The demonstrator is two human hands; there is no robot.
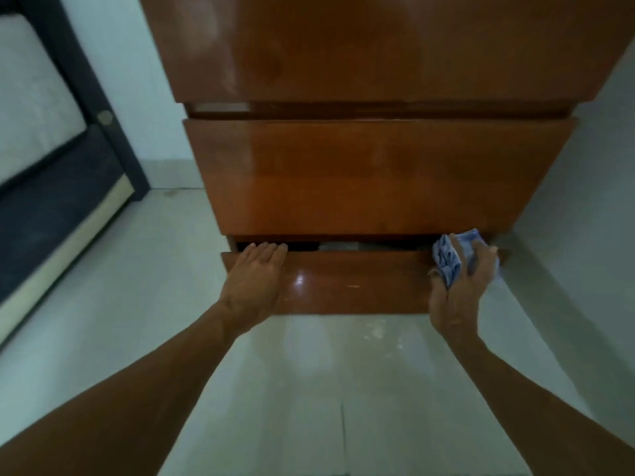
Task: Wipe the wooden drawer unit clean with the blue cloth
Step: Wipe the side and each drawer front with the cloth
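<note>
Wooden drawer unit stands on the pale floor, its bottom drawer pulled slightly out. Left hand lies flat and open on that drawer's front. Right hand, at its right end, grips the bunched blue cloth.

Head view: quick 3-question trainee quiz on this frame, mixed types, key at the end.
1. True or false: the bottom drawer of the wooden drawer unit is fully shut.
2. Which hand holds the blue cloth? A) left hand B) right hand C) neither
3. Fill in: the left hand lies flat on the drawer's ____ end, fingers at its top edge.

Key: 1. False, a dark gap shows above its front. 2. B, bunched in the fingers at the drawer's right end. 3. left.
</note>
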